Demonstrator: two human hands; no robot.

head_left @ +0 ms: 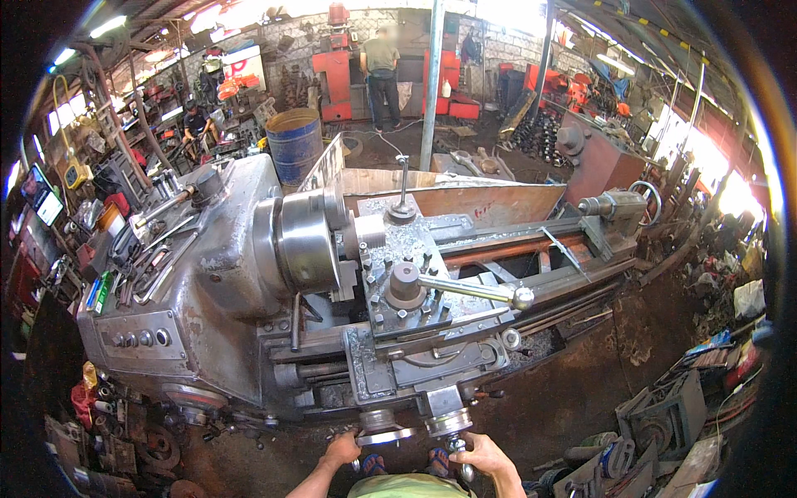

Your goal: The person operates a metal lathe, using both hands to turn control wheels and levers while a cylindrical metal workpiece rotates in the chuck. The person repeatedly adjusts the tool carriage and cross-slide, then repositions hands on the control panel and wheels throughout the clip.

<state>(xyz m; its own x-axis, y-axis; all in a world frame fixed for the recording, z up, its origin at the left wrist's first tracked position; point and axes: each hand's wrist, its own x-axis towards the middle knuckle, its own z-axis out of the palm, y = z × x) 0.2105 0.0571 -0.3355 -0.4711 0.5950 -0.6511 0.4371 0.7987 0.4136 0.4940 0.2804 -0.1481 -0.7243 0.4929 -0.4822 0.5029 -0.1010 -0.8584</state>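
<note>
Here, low on the front of the lathe (311, 241), sit a handwheel (388, 436) and, just right of it, a shiny crank handle (457, 445). The left hand (341, 449) curls around the handwheel's grip; the right hand (483, 456) closes on the crank handle, fingers partly hidden. Behind stands a blue drum (296, 153), contents hard to make out. Both forearms (315, 480) are cut off below.

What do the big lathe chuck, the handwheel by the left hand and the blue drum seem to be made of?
Chuck: likely steel or cast iron, machined smooth, judging by its bright bands of reflection. Handwheel: probably metal, with a bare, polished rim that catches the light; which metal is unclear. Drum: likely sheet steel, painted blue outside, with rust-like brown inside.
</note>
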